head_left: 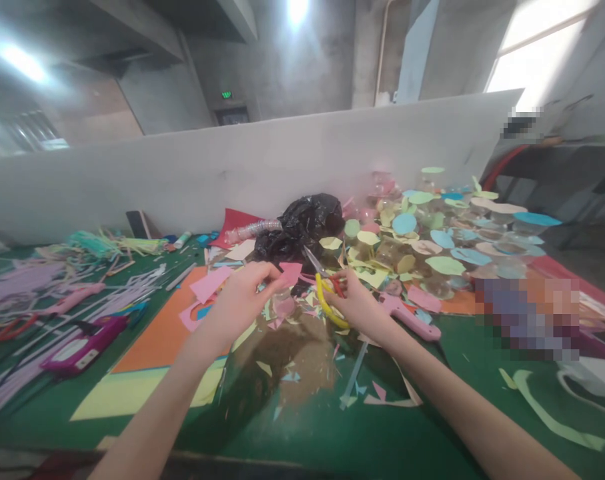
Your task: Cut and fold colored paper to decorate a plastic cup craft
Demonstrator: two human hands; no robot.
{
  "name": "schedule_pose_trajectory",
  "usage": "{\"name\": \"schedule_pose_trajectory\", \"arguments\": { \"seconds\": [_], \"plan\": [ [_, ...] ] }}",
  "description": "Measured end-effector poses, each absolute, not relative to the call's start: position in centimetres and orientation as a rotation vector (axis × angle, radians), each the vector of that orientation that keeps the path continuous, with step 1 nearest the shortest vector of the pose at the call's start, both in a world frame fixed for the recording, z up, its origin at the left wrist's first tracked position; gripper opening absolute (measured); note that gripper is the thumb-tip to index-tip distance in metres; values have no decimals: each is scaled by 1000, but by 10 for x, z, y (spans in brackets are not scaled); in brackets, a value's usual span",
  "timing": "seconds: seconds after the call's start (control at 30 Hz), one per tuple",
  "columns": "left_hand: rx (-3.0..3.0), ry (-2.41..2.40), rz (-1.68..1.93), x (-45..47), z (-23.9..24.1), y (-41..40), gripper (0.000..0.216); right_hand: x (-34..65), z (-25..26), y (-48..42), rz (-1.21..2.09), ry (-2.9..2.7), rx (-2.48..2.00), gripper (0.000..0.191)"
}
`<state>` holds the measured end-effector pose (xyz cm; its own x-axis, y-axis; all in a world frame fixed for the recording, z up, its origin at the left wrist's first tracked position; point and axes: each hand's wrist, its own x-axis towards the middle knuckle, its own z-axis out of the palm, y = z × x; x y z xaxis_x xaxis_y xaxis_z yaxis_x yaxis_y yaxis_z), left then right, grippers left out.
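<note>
Using the black bag as my landmark, since this desk is a mess. The pink paper is just on the near side of the bag, with the left hand pinching its edge. The right hand is curled around the yellow-handled scissors, tips pointing toward the bag. Can't tell if the blades are touching the paper.

Progress? I'd say a lot of cutting is done: right of the bag there's a crowd of paper rounds in green, blue and cream, many sitting on clear cups. This pink bit looks unfinished to me, angular where those are rounded. Loads of scraps are scattered on the near side of the bag too.

Plenty of stock left, imo: a big orange sheet over a yellow one, both left of the bag and nearer the wearer.
</note>
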<state>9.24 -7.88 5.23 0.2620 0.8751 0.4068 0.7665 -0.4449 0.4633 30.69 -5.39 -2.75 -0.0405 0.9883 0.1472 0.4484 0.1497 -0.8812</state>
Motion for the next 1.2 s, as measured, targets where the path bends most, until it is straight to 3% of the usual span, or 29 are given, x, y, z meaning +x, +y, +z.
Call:
{"name": "schedule_pose_trajectory", "arguments": {
  "seconds": [0.43, 0.67, 0.93, 1.2],
  "plan": [
    [2345, 1575, 1058, 94, 6, -95, 28, 288, -38, -54, 476, -1873, -1370, 15],
    [2533, 1460, 1159, 92, -13, -100, 15, 283, -9, -84, 1184, -1770, -916, 26],
    [2351, 1489, 1305, 96, -13, -119, 15, 277, -14, -87, 1495, -1642, -661, 30],
    [1814, 1499, 1237, 99, -16, -122, 24, 277, 1, -96, 1599, -1548, -732, 23]
  ]
}}
